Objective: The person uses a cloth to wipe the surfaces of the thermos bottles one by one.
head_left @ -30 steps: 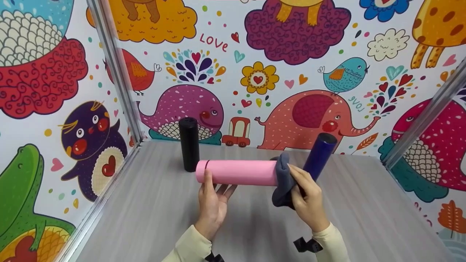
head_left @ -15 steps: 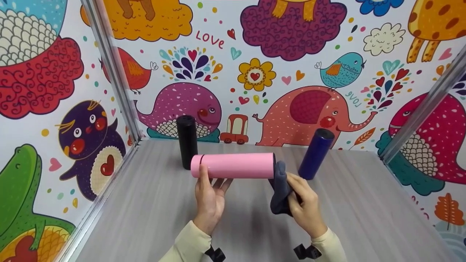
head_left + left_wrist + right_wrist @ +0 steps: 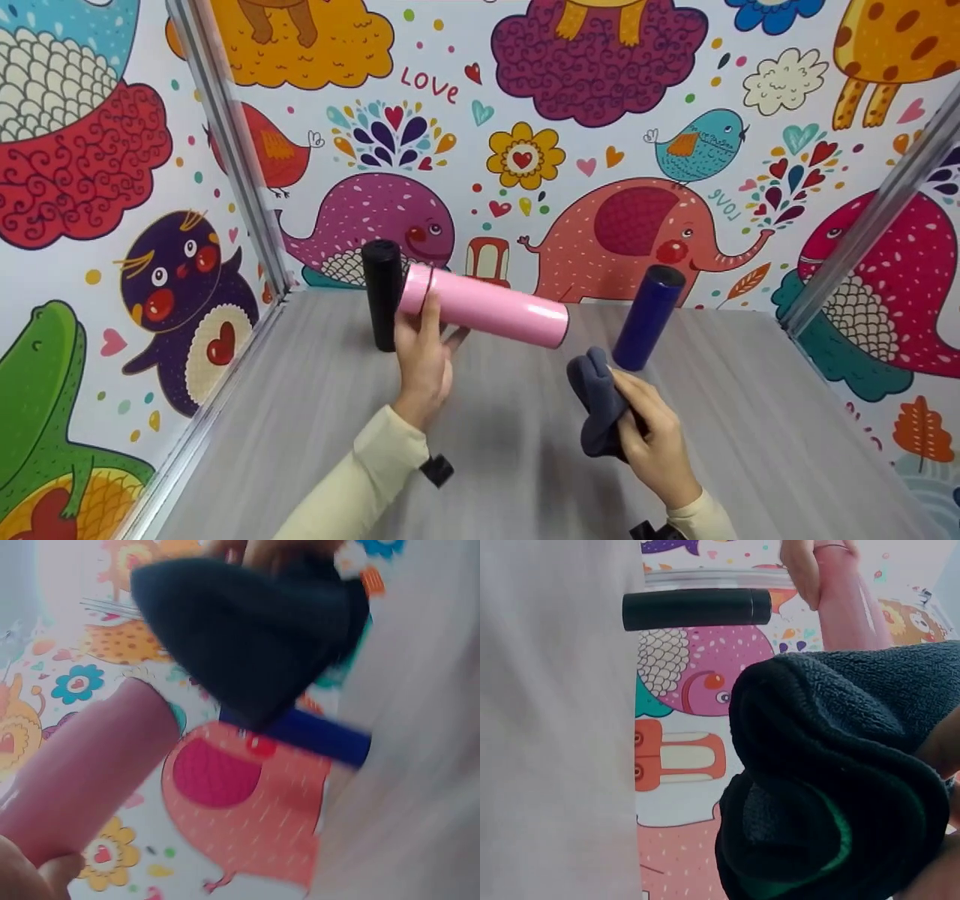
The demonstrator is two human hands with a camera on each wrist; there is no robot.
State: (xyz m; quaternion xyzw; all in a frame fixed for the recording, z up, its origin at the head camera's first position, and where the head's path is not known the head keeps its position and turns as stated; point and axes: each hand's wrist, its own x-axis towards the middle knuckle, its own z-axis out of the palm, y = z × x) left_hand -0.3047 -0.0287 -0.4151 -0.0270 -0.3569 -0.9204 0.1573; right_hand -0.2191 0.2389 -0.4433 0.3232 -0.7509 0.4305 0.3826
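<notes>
My left hand [image 3: 424, 360] grips a pink thermos bottle [image 3: 495, 311] near its ringed end, holding it above the table. The bottle lies nearly sideways, its right end dipping lower. My right hand [image 3: 656, 435] holds a folded dark grey cloth [image 3: 598, 405], bunched between thumb and fingers. A gap shows between cloth and bottle in the head view. In the right wrist view the cloth [image 3: 840, 772] fills much of the picture, its folds showing a green edge. The left wrist view has the pink bottle [image 3: 97, 765] at left and the cloth [image 3: 247, 637] above.
A black bottle [image 3: 381, 300] stands upright at the back left, partly behind the pink one. At the back right stands a dark blue bottle [image 3: 649, 319]. The grey table [image 3: 300, 420] ends at patterned walls with metal corner posts [image 3: 229, 150].
The cloth has come away from the bottle's right end, moving down and right with my right hand. My left hand has raised and tilted the pink bottle, which was level before.
</notes>
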